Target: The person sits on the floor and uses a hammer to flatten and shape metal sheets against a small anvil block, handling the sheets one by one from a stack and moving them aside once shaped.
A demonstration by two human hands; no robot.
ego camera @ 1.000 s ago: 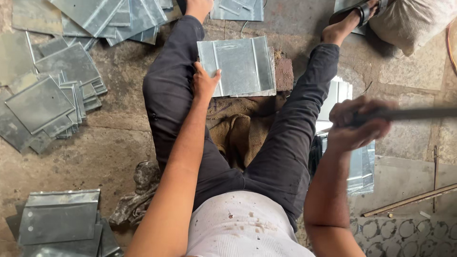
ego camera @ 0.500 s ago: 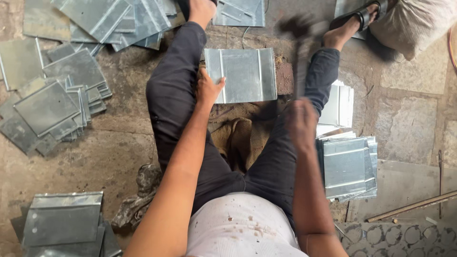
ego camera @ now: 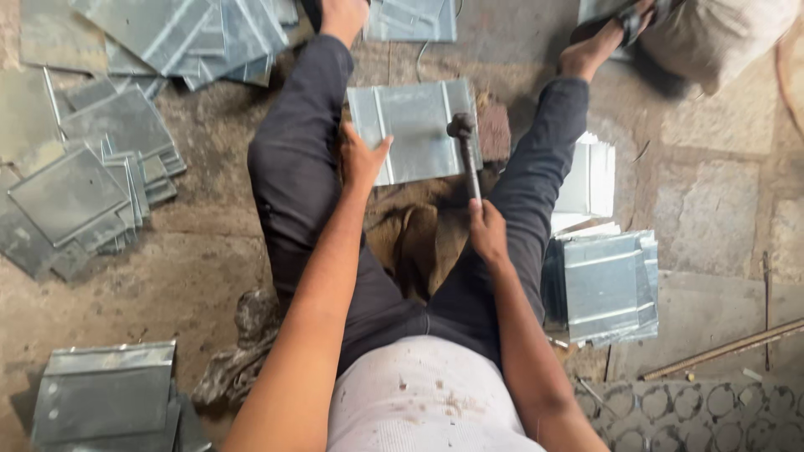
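Observation:
I sit on the ground with my legs spread. Between them lies a grey sheet-metal piece (ego camera: 413, 125) with folded ridges, resting on a brick-like block (ego camera: 496, 130). My left hand (ego camera: 360, 157) presses on the sheet's near left edge. My right hand (ego camera: 487, 229) grips the handle of a hammer (ego camera: 466, 151), whose head rests on the sheet's right ridge.
Stacks of similar metal sheets lie at the left (ego camera: 79, 188), top left (ego camera: 197, 29), bottom left (ego camera: 105, 393) and right (ego camera: 607, 285). A white folded stack (ego camera: 590, 176) sits by my right leg. Metal rods (ego camera: 724, 350) lie at the lower right. A sack (ego camera: 716, 33) sits at the top right.
My right hand has swung the hammer from raised at the right down onto the sheet's right ridge. My left hand has stayed on the sheet.

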